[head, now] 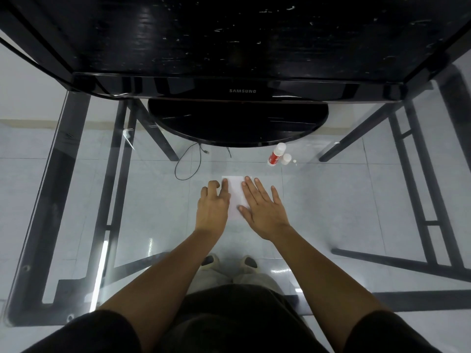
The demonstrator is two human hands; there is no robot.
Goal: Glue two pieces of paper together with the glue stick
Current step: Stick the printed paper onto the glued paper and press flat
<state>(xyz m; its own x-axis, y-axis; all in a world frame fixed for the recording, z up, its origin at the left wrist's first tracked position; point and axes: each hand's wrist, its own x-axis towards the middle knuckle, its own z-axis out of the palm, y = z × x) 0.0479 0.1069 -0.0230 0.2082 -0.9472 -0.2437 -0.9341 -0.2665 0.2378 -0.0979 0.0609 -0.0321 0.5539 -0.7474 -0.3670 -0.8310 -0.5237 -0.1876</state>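
A white paper (235, 193) lies flat on the glass table (344, 200), near the middle and just in front of the person, with both hands on it. The right hand (263, 208) lies palm down with its fingers straight and spread, covering the paper's right side and gripping nothing. The left hand (212, 203) sits at the left edge: its forefinger reaches straight onto the sheet while the other fingers are bent loosely above the glass, holding nothing. Whether one sheet or two stacked sheets lie under the hands cannot be told from this angle, since only a single white rectangle shows between them. Beyond the right hand, well apart from the paper, the glue stick (276, 154) stands upright (red label, white body), with its white cap (286, 159) just beside it and a tiny white bit (295, 161) next to the cap. Behind these sits the round black base (237, 123) of a dark monitor (242, 90). A thin black cable (187, 161) loops on the tiled floor seen through the glass, and the person's shoes (209, 261) show below the table.
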